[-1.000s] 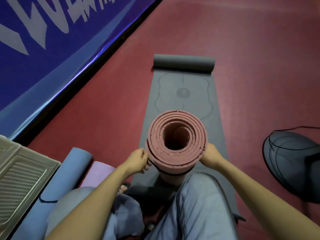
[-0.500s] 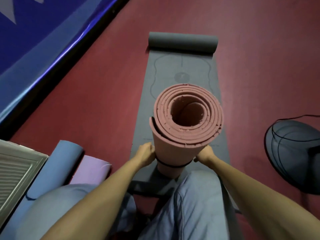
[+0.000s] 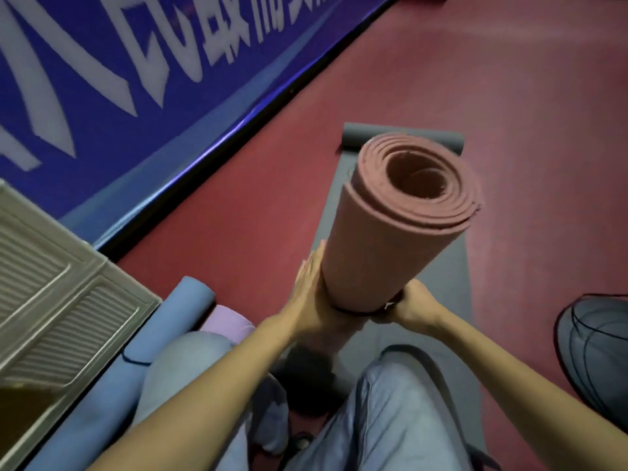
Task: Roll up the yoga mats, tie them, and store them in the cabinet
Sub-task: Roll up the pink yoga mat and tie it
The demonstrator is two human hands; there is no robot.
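Note:
A rolled pink yoga mat (image 3: 390,232) stands tilted in front of me, its open spiral end facing up and away. A thin black strap (image 3: 353,311) circles its lower part. My left hand (image 3: 311,294) lies flat against the roll's left side with straight fingers. My right hand (image 3: 409,305) grips the roll low on the right, fingers curled at the strap. Under the roll a grey yoga mat (image 3: 458,283) lies on the floor, partly rolled at its far end (image 3: 353,136).
A rolled blue mat (image 3: 159,338) and a rolled lilac mat (image 3: 227,322) lie at the left beside a beige ribbed cabinet panel (image 3: 57,300). A dark round fan base with a cable (image 3: 598,355) sits right. A blue banner (image 3: 136,79) borders the red floor.
The pink roll has tipped away and to the right, and its upper end has risen. Both hands have slid lower toward the strap. My view has swung up and left.

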